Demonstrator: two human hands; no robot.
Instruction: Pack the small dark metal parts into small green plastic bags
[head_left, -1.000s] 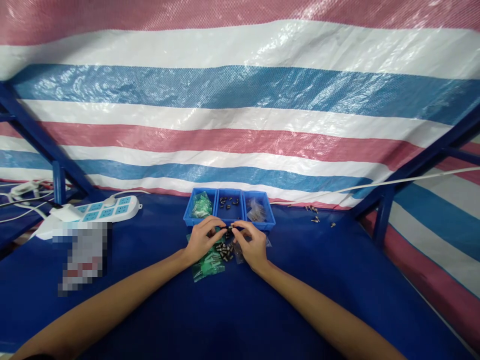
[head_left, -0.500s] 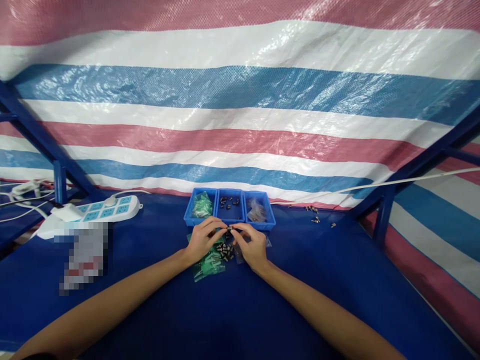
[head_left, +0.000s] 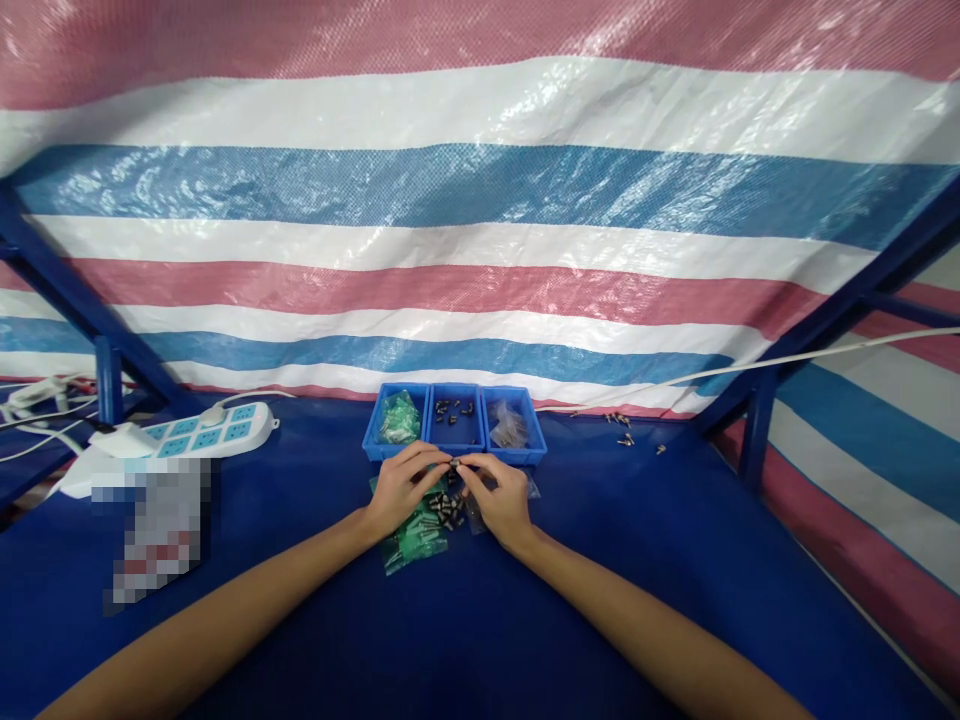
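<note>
My left hand (head_left: 405, 490) and my right hand (head_left: 501, 497) meet at the fingertips over the table. Between their pinched fingers is a small dark metal fitting (head_left: 454, 464), too small to make out fully; both hands grip it. Below the hands lies a pile of similar dark and silver fittings (head_left: 448, 510). Green plastic bags (head_left: 414, 540) with pale pieces inside lie under my left hand. A clear plastic bag (head_left: 475, 515) is partly hidden by my right hand.
Behind the hands stand three blue bins: one with a green bag (head_left: 400, 418), one with loose fittings (head_left: 452, 411), one with clear bags (head_left: 510, 425). Loose small metal parts (head_left: 625, 440) lie at the back right. A white power strip (head_left: 202, 433) and a blurred-out item (head_left: 166, 530) lie left.
The camera view has shifted slightly. Both hands stay together over the pile, still pinching the small fitting, with slight finger movement.
</note>
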